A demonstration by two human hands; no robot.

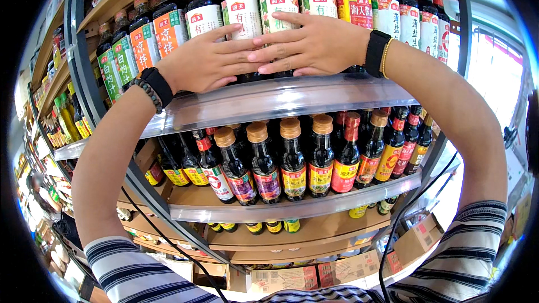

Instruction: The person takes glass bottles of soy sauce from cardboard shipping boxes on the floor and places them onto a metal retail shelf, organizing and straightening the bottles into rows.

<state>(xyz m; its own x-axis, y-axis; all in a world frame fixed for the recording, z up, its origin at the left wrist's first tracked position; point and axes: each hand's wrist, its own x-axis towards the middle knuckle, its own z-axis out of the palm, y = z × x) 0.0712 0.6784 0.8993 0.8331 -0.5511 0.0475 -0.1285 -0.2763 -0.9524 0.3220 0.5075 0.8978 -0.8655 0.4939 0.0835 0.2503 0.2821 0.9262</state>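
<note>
Both arms reach forward to the upper row of dark sauce bottles. My left hand (210, 59) has its fingers spread, pointing right, and holds nothing. My right hand (309, 44) points left with fingers apart; its fingertips overlap those of my left hand. Behind the hands stand bottles with white labels (241, 10), partly hidden by them. Whether the hands touch these bottles I cannot tell. A yellow-labelled bottle (354, 4) stands by my right wrist, an orange-labelled bottle (168, 23) by my left wrist. Under the hands runs a clear plastic shelf-edge strip (269, 94).
The shelf below holds more sauce bottles (292, 160) behind another clear strip (294, 212). Dark upright posts (158, 200) frame the shelving. Black cables (396, 227) hang in front. Cardboard boxes (349, 268) stand low down. A person (48, 206) is at the far left.
</note>
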